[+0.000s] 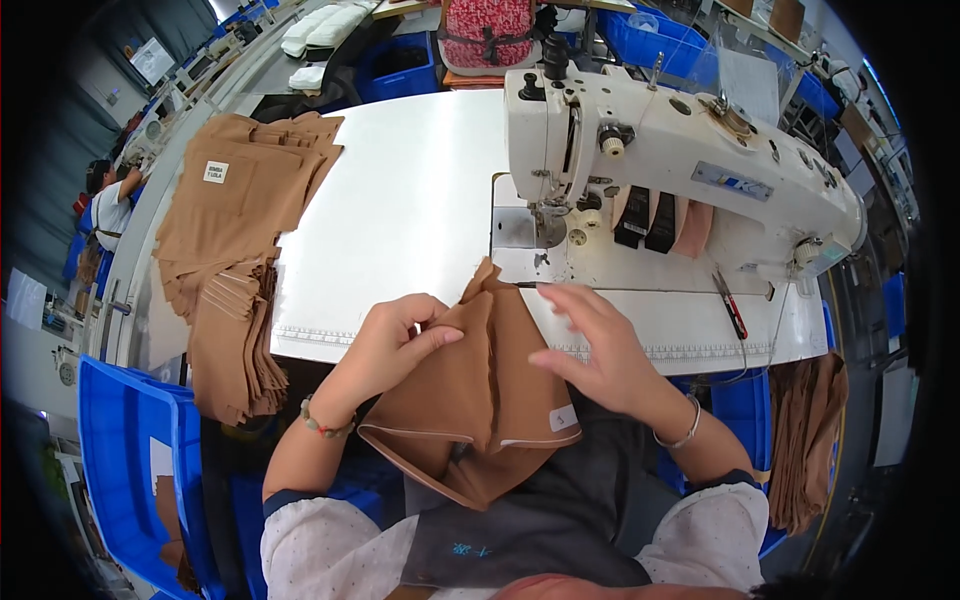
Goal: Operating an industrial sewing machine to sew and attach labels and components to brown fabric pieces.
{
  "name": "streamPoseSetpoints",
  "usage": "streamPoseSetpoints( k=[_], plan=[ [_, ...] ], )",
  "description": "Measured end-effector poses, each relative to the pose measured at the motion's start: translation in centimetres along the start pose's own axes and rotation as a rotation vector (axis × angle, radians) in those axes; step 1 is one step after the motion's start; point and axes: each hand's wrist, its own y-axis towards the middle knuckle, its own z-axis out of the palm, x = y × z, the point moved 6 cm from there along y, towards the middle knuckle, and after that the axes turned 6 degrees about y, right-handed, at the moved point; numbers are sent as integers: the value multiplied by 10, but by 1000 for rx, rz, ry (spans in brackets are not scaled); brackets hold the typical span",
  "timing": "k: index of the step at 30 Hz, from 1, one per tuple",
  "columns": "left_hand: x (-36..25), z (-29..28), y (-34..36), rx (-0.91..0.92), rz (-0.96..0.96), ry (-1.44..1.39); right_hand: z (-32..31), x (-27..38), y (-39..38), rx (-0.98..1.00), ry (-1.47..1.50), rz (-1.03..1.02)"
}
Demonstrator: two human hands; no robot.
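Observation:
A brown fabric piece (435, 370) with seams down its middle and a small white label near its lower right corner hangs over the table's front edge toward my lap. My left hand (405, 340) pinches its upper left part between thumb and fingers. My right hand (590, 345) is beside its right side with fingers apart, the index fingertip near a small dark, thin item at the fabric's top, too small to make out. Just beyond is the white sewing machine (680, 170), with its presser foot above the metal plate.
Stacked brown pieces (230, 210) lie on the white table (390, 180) at left. Red-handled snips (732, 310) and dark labels (650, 220) lie by the machine. Blue bins (135, 400) flank me. More brown fabric (800, 430) hangs at right. A co-worker (105, 210) sits at far left.

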Motion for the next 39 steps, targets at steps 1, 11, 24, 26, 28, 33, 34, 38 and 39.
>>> streamPoseSetpoints(
  k=[1, 11, 24, 26, 28, 33, 34, 38, 39],
  plan=[
    [-8, 1, -1, 44, 46, -27, 15, -15, 10, -77, 272, 69],
    [-22, -29, -12, -78, 109, -130, 25, -12, 16, 234, 914, 498],
    [6, -1, -1, 21, -103, -643, 8, 5, 5, 86, 663, 280],
    [11, 1, -6, -31, -112, -699, 5, 25, 5, 187, 392, -42],
    [14, -4, -14, -55, -94, -659, 6, 43, 8, 96, 204, -325],
    [-19, -65, -21, -237, 24, -252, 23, 78, 22, -172, -169, -881],
    [-35, -82, -17, -234, 82, -139, 25, 83, 25, -202, -228, -941],
    [-93, -102, 47, -36, 187, 401, 22, 79, 43, -313, -348, -1030],
    [-100, -93, 65, 116, 259, 558, 24, 67, 38, -313, -344, -1029]
  ],
)
